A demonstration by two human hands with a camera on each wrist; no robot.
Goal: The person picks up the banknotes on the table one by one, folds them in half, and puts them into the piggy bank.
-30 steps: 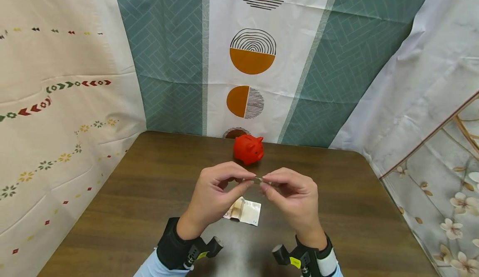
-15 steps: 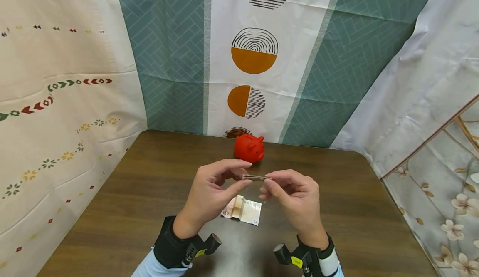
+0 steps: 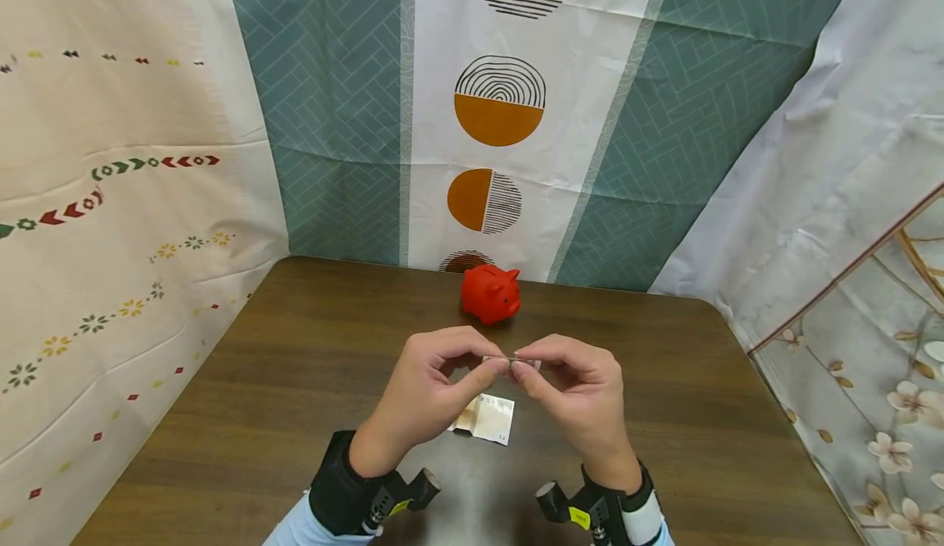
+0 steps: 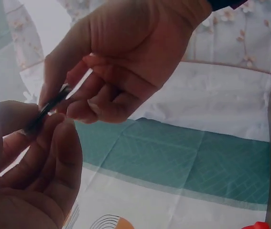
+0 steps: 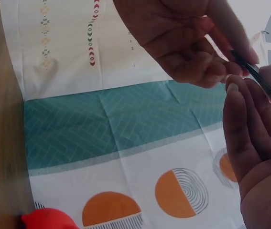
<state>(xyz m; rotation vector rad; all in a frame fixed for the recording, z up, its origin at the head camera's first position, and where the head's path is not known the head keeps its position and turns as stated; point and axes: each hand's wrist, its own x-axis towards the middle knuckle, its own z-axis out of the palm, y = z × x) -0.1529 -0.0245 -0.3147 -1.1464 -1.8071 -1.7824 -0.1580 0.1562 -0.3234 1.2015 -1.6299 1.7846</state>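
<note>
Both hands meet above the middle of the table, pinching a small, thin, folded banknote point(image 3: 533, 363) between thumbs and forefingers. My left hand point(image 3: 420, 390) grips its left end, and my right hand point(image 3: 583, 394) its right end. Seen edge-on in the left wrist view, the folded note point(image 4: 49, 107) is a dark narrow strip; the fingers cover much of it. Below the hands, a creased pale banknote point(image 3: 494, 419) lies on the table, its left part hidden by my left hand. Beyond them stands a red piggy bank point(image 3: 490, 293), slot on top.
The brown wooden table point(image 3: 310, 349) reaches back to a teal and white patterned curtain point(image 3: 339, 120). A cream embroidered cloth point(image 3: 133, 226) hangs on the left, and a white floral cloth point(image 3: 870, 415) on the right.
Half a second ago the strip showed long between spread hands; now the hands are closer together and cover most of it. The left hand shifted slightly right. The piggy bank and lying banknote stayed put.
</note>
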